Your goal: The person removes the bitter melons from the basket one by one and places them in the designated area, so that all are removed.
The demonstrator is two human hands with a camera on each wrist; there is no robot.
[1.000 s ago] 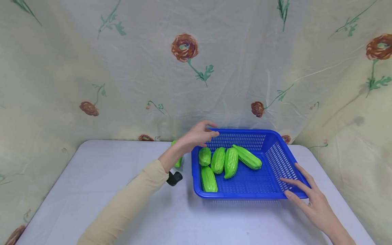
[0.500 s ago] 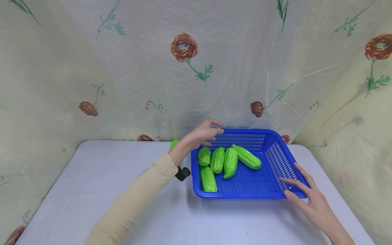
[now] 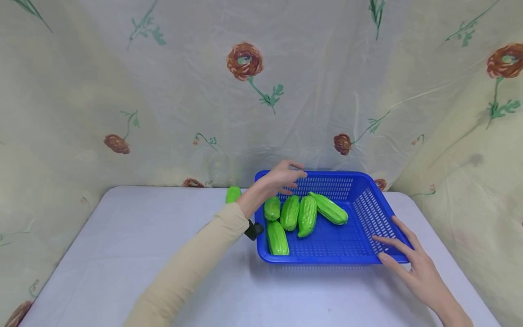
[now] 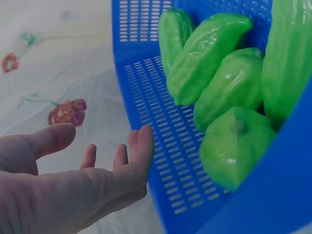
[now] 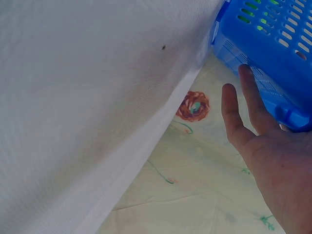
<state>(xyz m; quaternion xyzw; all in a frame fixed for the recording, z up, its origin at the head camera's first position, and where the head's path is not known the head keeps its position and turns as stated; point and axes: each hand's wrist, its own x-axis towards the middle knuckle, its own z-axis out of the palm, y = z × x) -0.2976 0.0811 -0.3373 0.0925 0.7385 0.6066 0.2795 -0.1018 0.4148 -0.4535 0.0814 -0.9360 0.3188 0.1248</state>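
Observation:
A blue plastic basket (image 3: 327, 260) with slotted walls stands on the table's right half. Several bright green, ridged bitter gourds (image 3: 307, 216) lie in its left and middle part. My left hand (image 3: 282, 176) is over the basket's back left, palm bare and fingers loosely spread, holding nothing; in the left wrist view its fingertips (image 4: 145, 134) overlap the basket's edge beside the gourds (image 4: 237, 146). At the front right corner my right hand (image 3: 421, 272) grips the rim, one finger reaching inside and the thumb at the front edge. Another bitter gourd (image 3: 233, 194) lies on the table, partly behind my left forearm.
A white cloth covers the table (image 3: 155, 236). A pale flowered curtain (image 3: 302, 113) hangs close behind the basket and along both sides. A black wrist-worn device (image 3: 254, 230) juts out under my left wrist, near the basket's left wall.
My left hand and forearm have drifted right, farther over the basket, uncovering more of the gourd on the table. My right hand, the basket and its gourds have stayed put.

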